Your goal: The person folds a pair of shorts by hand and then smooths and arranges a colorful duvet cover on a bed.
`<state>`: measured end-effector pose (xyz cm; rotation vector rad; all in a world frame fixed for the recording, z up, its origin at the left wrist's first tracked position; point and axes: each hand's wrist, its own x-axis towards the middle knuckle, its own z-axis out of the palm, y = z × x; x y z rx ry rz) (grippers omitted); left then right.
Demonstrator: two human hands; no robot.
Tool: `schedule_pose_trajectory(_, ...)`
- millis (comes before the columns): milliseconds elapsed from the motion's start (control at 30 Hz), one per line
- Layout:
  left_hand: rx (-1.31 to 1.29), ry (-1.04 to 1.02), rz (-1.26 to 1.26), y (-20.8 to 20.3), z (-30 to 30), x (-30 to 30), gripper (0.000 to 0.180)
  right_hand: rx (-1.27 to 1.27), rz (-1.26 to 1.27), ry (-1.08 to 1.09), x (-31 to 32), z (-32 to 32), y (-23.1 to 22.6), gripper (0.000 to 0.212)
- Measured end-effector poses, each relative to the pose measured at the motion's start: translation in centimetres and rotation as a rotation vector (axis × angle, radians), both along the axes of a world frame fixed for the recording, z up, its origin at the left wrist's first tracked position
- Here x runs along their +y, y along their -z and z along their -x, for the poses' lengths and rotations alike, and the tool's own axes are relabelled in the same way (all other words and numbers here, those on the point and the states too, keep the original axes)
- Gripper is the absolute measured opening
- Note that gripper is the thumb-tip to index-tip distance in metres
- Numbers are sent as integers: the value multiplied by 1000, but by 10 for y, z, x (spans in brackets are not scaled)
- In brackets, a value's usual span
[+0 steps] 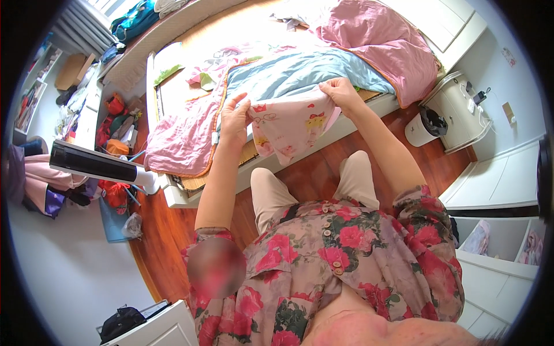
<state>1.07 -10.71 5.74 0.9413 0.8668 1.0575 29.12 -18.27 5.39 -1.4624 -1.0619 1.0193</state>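
While both arms reach out from the lower edge toward the bed [173, 86], the left hand [235, 120] and the right hand [340, 92] each pinch an upper corner of a small pink printed cloth [291, 124], fingers clenched on the fabric. The cloth hangs spread between the two hands, above the near edge of the bed, with its lower part drooping over the wooden floor [173, 225] in front of the person's knees. Its print shows small red and yellow figures on a pale pink ground.

Just behind the cloth, a light blue quilt [300, 69] lies spread on the bed; its pink underside [184, 141] is folded over at the left and drapes off the near edge. Farther right, a pink blanket [381, 40] is bunched up at the far corner of the bed. To the right of the bed stand a white bin with a black liner [424, 126] and, just beside it, a white appliance [461, 106]. At the left, a black and white tower fan [95, 163] stands near a heap of clothes and bags [115, 124] on the floor.
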Motion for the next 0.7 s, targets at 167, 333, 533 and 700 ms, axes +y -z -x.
schedule_pose_trajectory(167, 81, 183, 66, -8, 15, -5, 33, 93, -37, 137, -15, 27, -23, 49)
schedule_pose_trajectory(333, 230, 228, -129, -16, 22, -19, 40, -138, -54, -401, -31, 25, -38, 60)
schedule_pose_trajectory(533, 974, 133, -979, 5, 27, -47, 25, -975, -121, -354, -42, 50, -13, 29)
schedule_pose_trajectory(700, 1313, 259, -1006, -11, 32, -77, 18, -1297, -329, -103, -51, 48, -3, 15)
